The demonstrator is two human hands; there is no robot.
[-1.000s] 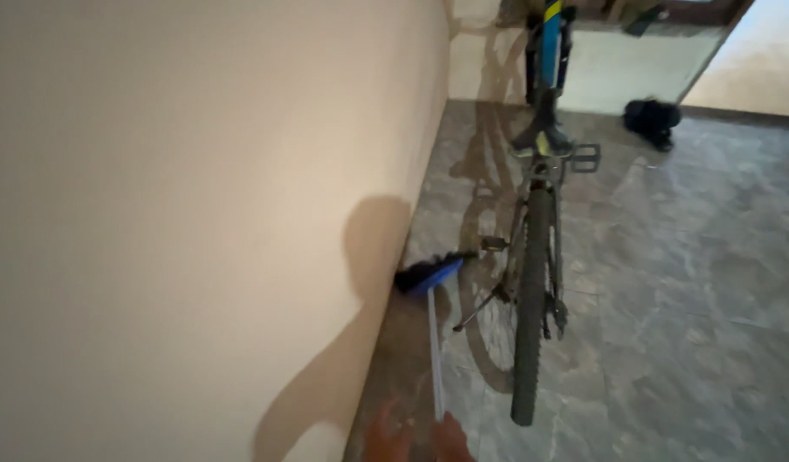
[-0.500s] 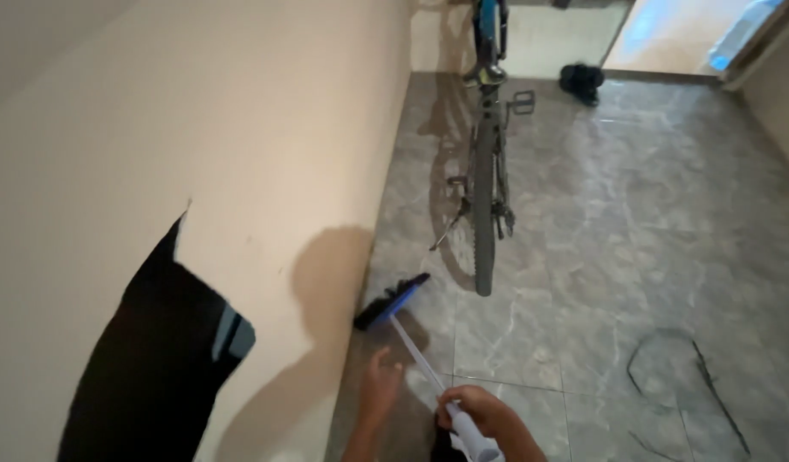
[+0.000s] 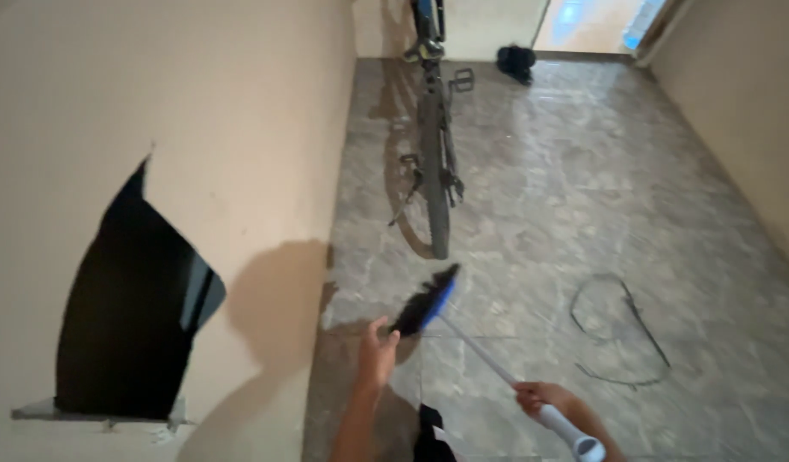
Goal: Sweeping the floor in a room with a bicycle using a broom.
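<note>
Gripping the pale tubular handle near its top, my right hand point(image 3: 540, 396) is wrapped shut around the long blue-backed, black-bristled broom point(image 3: 426, 301). Head sits ahead-left, touching my spread left hand point(image 3: 375, 346). Judged light, stiff (bristles soft). Grey bicycle point(image 3: 434, 162) beyond.

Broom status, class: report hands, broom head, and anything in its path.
Right hand gripping broom handle; left hand open beside the bristles. Bicycle stands just ahead, loose wire at right.

Glossy marbled stone floor point(image 3: 582, 197), matt plastered wall point(image 3: 240, 128), blue plastic broom point(image 3: 428, 301)
</note>
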